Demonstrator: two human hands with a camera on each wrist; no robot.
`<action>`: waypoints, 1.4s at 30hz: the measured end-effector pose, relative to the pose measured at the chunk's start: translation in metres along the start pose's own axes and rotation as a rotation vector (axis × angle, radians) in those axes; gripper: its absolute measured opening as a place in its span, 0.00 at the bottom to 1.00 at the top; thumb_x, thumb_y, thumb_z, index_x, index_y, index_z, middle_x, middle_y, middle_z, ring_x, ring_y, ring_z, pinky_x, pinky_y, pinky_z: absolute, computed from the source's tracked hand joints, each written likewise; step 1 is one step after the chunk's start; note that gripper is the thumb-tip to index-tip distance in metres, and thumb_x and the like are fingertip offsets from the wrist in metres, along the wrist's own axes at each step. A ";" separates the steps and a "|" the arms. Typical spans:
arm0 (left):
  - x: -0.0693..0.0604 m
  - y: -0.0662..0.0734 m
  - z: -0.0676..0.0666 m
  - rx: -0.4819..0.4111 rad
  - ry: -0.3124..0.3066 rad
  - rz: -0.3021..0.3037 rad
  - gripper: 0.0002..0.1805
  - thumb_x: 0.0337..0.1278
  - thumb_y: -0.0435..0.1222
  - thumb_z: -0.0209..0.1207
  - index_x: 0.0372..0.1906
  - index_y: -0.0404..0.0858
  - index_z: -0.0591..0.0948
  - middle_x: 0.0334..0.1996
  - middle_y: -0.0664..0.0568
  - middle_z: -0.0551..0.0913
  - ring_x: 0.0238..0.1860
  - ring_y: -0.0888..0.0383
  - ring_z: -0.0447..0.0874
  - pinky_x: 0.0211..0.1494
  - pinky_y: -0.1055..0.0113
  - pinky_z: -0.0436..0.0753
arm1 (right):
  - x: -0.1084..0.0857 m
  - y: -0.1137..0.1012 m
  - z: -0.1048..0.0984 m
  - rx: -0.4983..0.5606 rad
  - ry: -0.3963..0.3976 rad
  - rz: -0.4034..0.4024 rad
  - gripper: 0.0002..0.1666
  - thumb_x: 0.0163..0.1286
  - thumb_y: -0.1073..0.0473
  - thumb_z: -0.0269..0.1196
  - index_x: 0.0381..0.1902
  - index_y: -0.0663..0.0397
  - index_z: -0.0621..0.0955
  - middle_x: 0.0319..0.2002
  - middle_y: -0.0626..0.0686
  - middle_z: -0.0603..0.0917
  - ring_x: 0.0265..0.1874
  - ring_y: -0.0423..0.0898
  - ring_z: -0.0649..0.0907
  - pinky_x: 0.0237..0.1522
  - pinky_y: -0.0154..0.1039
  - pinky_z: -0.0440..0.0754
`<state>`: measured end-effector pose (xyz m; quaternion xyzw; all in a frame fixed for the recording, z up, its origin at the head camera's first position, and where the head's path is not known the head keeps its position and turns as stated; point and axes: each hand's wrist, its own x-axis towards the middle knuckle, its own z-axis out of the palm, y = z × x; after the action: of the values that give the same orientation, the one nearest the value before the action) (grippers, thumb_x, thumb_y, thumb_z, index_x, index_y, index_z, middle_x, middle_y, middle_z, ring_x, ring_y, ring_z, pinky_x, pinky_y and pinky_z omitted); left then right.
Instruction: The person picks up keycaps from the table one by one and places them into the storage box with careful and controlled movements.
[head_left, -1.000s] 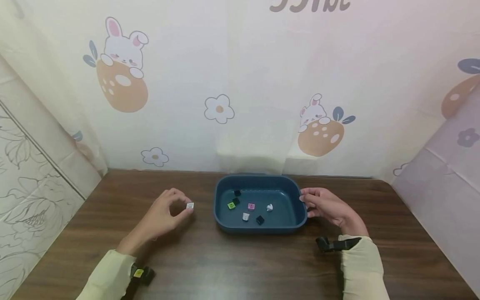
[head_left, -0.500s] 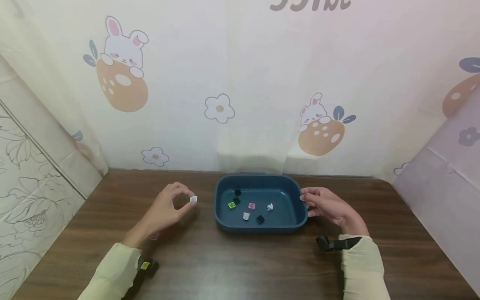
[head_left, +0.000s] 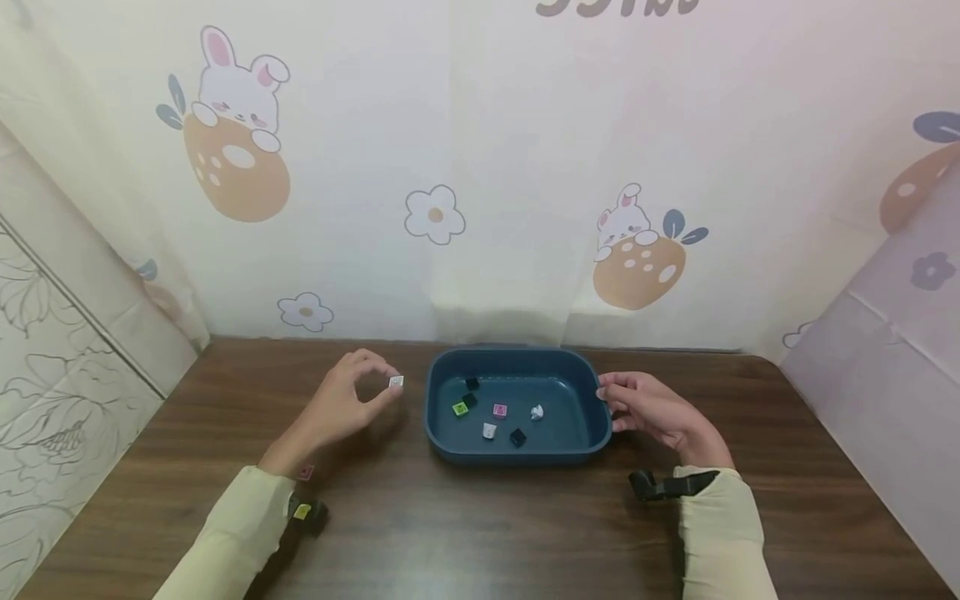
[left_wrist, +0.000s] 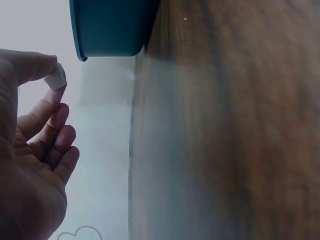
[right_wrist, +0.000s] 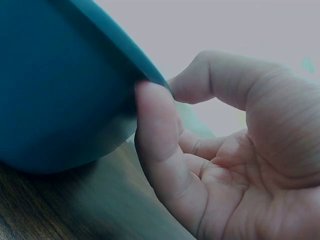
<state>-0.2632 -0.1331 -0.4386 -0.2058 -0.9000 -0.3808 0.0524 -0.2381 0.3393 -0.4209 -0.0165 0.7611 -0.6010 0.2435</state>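
Observation:
My left hand (head_left: 341,408) pinches a small white keycap (head_left: 396,381) between thumb and index finger, held above the table left of the tray. In the left wrist view the keycap (left_wrist: 56,77) shows a tapered side. My right hand (head_left: 660,417) grips the right rim of a dark blue tray (head_left: 517,458) between thumb and fingers, as the right wrist view shows. Inside the tray lie several keycaps: a green one (head_left: 460,409), a pink one (head_left: 500,411), two white ones and several black ones, including a black keycap (head_left: 517,437) near the front.
A pink-marked keycap (head_left: 305,472) lies on the wooden table (head_left: 465,533) beside my left wrist, partly hidden by it. A printed curtain (head_left: 510,167) hangs along the table's back edge. Black wrist cameras are strapped over both sleeves.
My left hand has moved right and away from me, carrying the white keycap closer to the tray. The pink-marked keycap by the wrist has come into view. The right hand stays on the rim.

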 end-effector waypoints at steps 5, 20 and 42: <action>0.008 0.002 0.002 0.002 -0.011 0.000 0.11 0.65 0.46 0.70 0.48 0.48 0.88 0.53 0.53 0.84 0.60 0.51 0.78 0.67 0.41 0.80 | -0.001 0.000 -0.001 0.003 -0.008 -0.006 0.18 0.81 0.60 0.54 0.59 0.68 0.74 0.35 0.45 0.83 0.33 0.38 0.85 0.41 0.34 0.90; 0.038 0.021 0.013 -0.028 -0.051 0.045 0.13 0.67 0.50 0.68 0.50 0.49 0.87 0.56 0.54 0.85 0.62 0.52 0.80 0.70 0.42 0.80 | -0.003 0.005 -0.003 0.027 -0.011 -0.014 0.18 0.81 0.60 0.55 0.60 0.68 0.74 0.34 0.44 0.84 0.32 0.37 0.85 0.40 0.33 0.90; 0.055 0.035 0.019 -0.053 -0.064 0.071 0.14 0.66 0.50 0.69 0.50 0.49 0.87 0.54 0.56 0.83 0.59 0.54 0.78 0.69 0.45 0.81 | -0.002 0.002 0.001 0.017 0.003 0.003 0.21 0.81 0.60 0.55 0.63 0.71 0.72 0.36 0.45 0.83 0.32 0.38 0.85 0.40 0.33 0.90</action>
<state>-0.2976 -0.0799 -0.4153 -0.2508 -0.8829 -0.3957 0.0317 -0.2357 0.3397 -0.4226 -0.0125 0.7564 -0.6070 0.2434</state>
